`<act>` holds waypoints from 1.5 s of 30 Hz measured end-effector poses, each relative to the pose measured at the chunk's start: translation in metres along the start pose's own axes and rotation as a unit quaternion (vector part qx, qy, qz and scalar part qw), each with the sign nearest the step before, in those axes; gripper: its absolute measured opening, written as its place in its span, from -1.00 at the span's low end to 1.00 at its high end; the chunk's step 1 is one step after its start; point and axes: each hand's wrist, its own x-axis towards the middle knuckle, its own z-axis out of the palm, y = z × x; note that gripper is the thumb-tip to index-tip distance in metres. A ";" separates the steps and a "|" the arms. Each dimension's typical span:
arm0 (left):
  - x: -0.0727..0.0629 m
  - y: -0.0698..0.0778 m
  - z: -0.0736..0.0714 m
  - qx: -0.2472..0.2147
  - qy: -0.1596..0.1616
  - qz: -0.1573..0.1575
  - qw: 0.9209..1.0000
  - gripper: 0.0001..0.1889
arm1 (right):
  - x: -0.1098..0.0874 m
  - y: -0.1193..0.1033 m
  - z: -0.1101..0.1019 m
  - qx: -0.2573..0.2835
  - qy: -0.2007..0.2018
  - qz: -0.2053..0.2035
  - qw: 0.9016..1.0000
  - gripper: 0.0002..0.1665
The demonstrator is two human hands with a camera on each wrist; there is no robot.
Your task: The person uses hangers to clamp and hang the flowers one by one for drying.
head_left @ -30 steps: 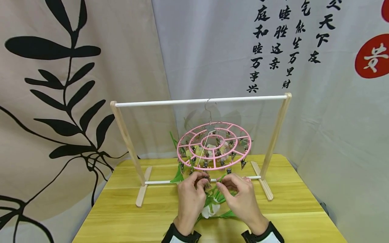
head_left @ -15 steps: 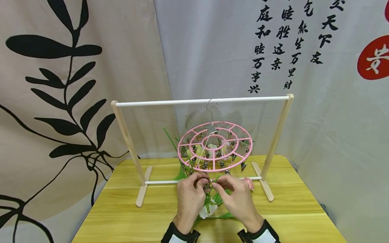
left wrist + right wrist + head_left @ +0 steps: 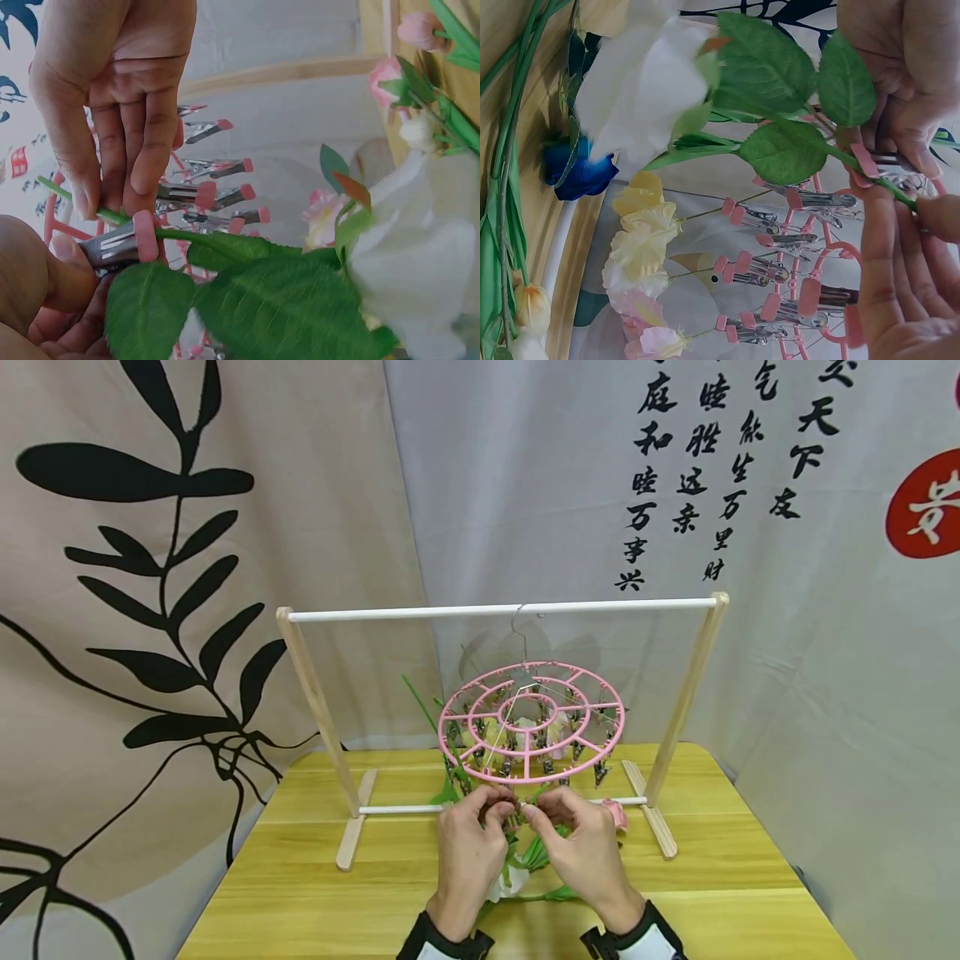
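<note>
Below the pink round clip hanger (image 3: pixel 528 781), my left hand (image 3: pixel 471 847) pinches one of its metal clips (image 3: pixel 116 247), tipped in pink. Close beside it, my right hand (image 3: pixel 588 852) holds the thin green stem (image 3: pixel 895 192) of a white artificial flower (image 3: pixel 641 86) between thumb and fingers. The stem passes through the clip's pink tips. Head down, the flower hangs with broad green leaves (image 3: pixel 277 307) near the clip. From the head view, both hands partly hide the clip and stem.
The hanger hangs from the white bar (image 3: pixel 450 612) of a wooden-legged rack. Pale yellow and pink flowers (image 3: pixel 641 240) hang from other clips. A pink flower (image 3: pixel 615 815), a blue flower (image 3: pixel 581 169) and several green stems lie on the wooden table (image 3: pixel 300 910).
My right hand has moved left, closer to my left hand, bringing the stem to the clip. The white flower has shifted slightly left and down. My left hand stays nearly in place.
</note>
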 end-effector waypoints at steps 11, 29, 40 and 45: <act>0.000 -0.007 -0.007 -0.033 -0.070 -0.016 0.997 -0.82 | -0.002 0.005 -0.005 -0.014 -0.007 -0.018 1.000 -0.79; -0.001 -0.015 -0.013 -0.065 -0.091 -0.005 0.994 -0.69 | -0.009 0.004 -0.010 -0.041 -0.023 -0.047 0.998 -0.72; 0.003 -0.022 -0.025 -0.068 -0.068 -0.010 0.995 -0.69 | -0.020 0.014 -0.019 -0.059 -0.048 -0.057 0.995 -0.64; 0.006 -0.027 -0.031 -0.065 -0.054 -0.006 0.996 -0.68 | -0.027 0.023 -0.024 -0.074 -0.062 -0.055 0.994 -0.63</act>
